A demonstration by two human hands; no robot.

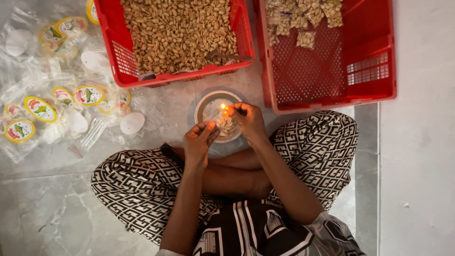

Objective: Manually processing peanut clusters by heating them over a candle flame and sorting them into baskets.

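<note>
Pinching a small clear peanut packet [226,124] — both hands [199,140] [247,119], grip closed — beside a candle flame [222,106].

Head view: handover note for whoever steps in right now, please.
Left hand and right hand together pinch a small clear peanut packet at a small flame over a round metal dish.
Left red plastic crate: loose peanuts. Right red plastic crate: a few filled packets.
Empty labelled clear bags lie in a pile on the floor, many still unfilled.
</note>
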